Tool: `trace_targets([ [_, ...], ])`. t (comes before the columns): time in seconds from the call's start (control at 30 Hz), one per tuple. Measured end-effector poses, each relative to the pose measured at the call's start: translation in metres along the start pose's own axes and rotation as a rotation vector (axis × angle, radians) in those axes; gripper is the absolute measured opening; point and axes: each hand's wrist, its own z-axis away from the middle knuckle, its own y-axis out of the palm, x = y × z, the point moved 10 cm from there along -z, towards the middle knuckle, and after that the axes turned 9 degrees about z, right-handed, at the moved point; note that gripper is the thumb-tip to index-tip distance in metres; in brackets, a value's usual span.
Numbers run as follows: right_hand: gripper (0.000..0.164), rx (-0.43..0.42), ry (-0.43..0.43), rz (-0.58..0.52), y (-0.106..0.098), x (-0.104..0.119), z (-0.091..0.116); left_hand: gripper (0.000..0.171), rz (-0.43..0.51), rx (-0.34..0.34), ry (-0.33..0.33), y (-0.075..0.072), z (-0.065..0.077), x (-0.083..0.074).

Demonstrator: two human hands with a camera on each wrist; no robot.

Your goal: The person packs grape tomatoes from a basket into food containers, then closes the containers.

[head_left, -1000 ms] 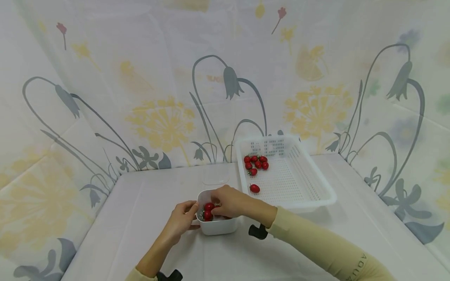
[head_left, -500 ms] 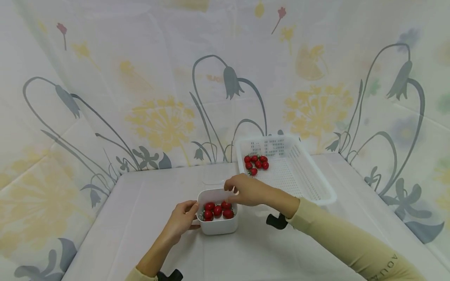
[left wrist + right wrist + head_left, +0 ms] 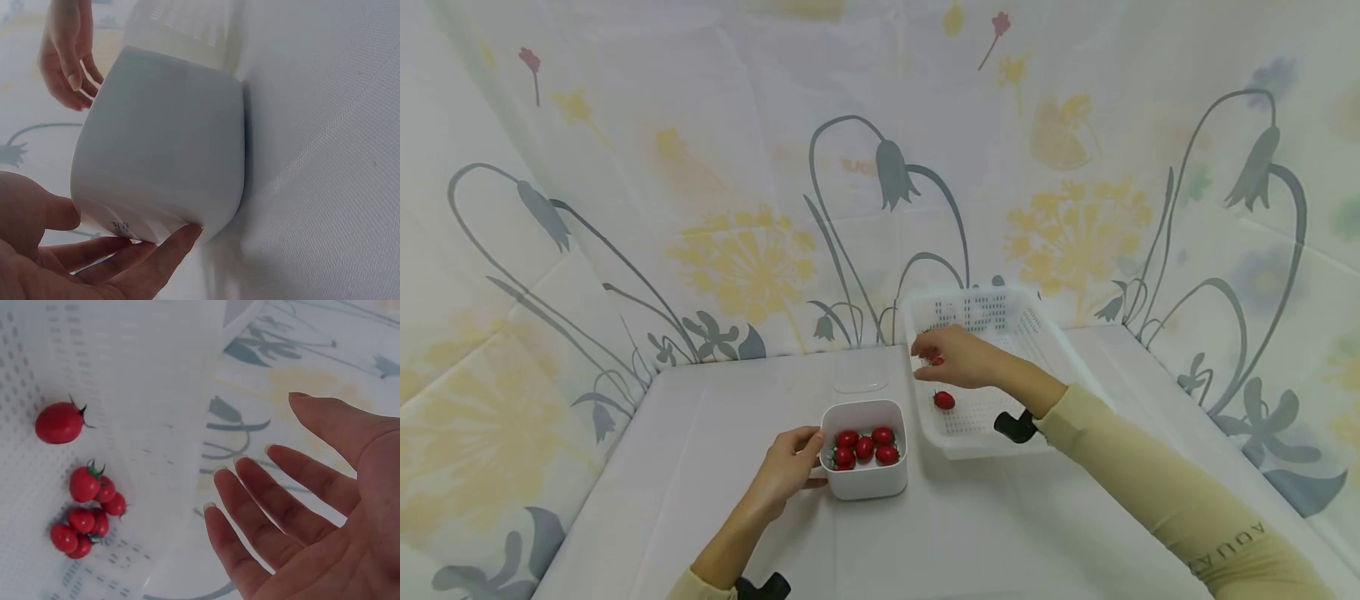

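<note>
In the head view, my left hand (image 3: 787,468) holds the left side of a small white square box (image 3: 869,483). Its thumb lies at the rim and its fingers are against the wall, as the left wrist view also shows. Several red cherry tomatoes (image 3: 864,450) lie inside the box. My right hand (image 3: 957,357) hovers over the left part of a white perforated basket (image 3: 940,442), fingers spread and holding nothing. A cluster of cherry tomatoes (image 3: 81,537) sits in the basket, mostly hidden by that hand in the head view. A single cherry tomato (image 3: 59,423) lies apart from them.
Behind the box, a clear flat piece (image 3: 859,382) lies on the white-covered table (image 3: 715,400). A flower-patterned curtain (image 3: 752,167) stands at the back and along the sides. The basket is to the right of the box.
My right hand has come out of the box without the tomato it had there and moved right and away, over the basket. The left hand has stayed on the box.
</note>
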Motion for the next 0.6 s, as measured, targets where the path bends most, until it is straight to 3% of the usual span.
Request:
trace_targets([
  [0.23,0.018,-0.017,0.058,-0.008,0.002,-0.035,-0.005,0.04,-0.002,0.0,-0.003,-0.001,-0.001,0.001],
  [0.6,0.031,0.038,0.204,-0.026,0.013,-0.086,-0.01,0.041,0.001,0.001,-0.003,-0.001,0.0,0.001],
])
